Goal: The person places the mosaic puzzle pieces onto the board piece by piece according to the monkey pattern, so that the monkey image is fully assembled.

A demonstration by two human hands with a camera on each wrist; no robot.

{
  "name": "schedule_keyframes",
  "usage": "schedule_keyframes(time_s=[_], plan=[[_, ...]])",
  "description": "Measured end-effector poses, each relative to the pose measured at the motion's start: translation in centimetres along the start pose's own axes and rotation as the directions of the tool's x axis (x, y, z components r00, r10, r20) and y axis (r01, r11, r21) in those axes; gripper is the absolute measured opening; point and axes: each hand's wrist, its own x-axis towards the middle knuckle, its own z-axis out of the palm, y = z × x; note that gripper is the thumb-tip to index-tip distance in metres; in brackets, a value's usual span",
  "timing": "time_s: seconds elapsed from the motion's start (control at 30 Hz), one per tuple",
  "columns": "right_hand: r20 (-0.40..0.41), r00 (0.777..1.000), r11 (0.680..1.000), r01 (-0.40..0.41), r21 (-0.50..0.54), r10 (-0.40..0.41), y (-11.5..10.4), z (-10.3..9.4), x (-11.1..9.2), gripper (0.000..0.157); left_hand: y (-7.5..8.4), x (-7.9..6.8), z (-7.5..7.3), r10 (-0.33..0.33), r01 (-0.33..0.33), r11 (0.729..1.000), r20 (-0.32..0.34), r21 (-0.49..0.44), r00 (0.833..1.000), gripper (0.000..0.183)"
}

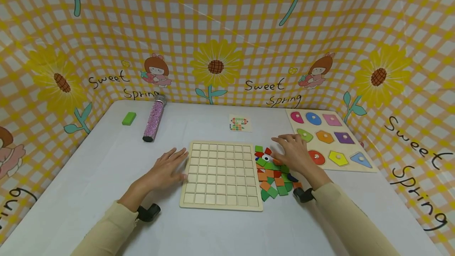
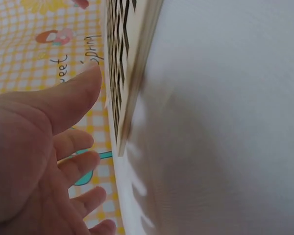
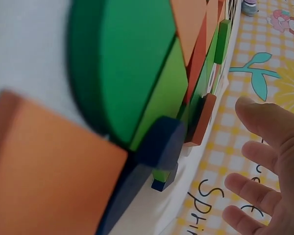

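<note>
A wooden grid board (image 1: 222, 175) with bare square cells lies flat in the middle of the table. My left hand (image 1: 166, 171) is beside its left edge, fingers spread and holding nothing; in the left wrist view the thumb (image 2: 76, 93) shows near the board's edge (image 2: 132, 98). Right of the board is a loose pile of coloured tiles (image 1: 271, 173), in green, orange, red and dark blue, one with an eye printed on it. Over the pile's right side hovers my right hand (image 1: 293, 151), fingers loosely bent with nothing between them. It hides some tiles.
A small pattern card (image 1: 240, 123) lies behind the board. A knobbed shape puzzle (image 1: 321, 173) sits at the right. Toward the back left are a glittery pink microphone (image 1: 154, 121) and a green block (image 1: 129, 118). Patterned cloth (image 1: 227, 23) walls the table's back and sides.
</note>
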Motion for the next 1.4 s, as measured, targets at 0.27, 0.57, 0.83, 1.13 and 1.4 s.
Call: schedule_keyframes(time_s=[0.27,0.57,0.83,1.13,1.4], plan=[[0.021,1.0,1.0,-0.015,0.003,0.015,0.2,0.4,0.8,0.052,-0.6,0.0,0.3,0.014,-0.012,0.999,0.058,-0.049,0.998,0.072],[0.053,0.998,0.999,-0.039,-0.007,0.039,0.0,0.9,1.3,0.047,-0.7,0.1,0.5,0.034,-0.026,0.996,0.093,-0.085,0.995,0.07],[0.073,0.996,0.999,-0.042,-0.012,0.043,0.2,1.2,1.6,0.048,-0.7,0.1,0.6,0.02,-0.01,0.996,0.11,-0.087,0.994,0.069],[0.101,0.993,0.998,-0.056,-0.022,0.058,0.5,1.1,2.1,0.049,-0.9,0.0,0.8,0.028,-0.016,0.995,0.125,-0.098,0.992,0.067],[0.113,0.987,0.994,-0.107,-0.037,0.111,0.8,1.2,3.0,0.048,-0.8,0.0,0.8,0.034,-0.019,0.994,0.133,-0.107,0.991,0.067]])
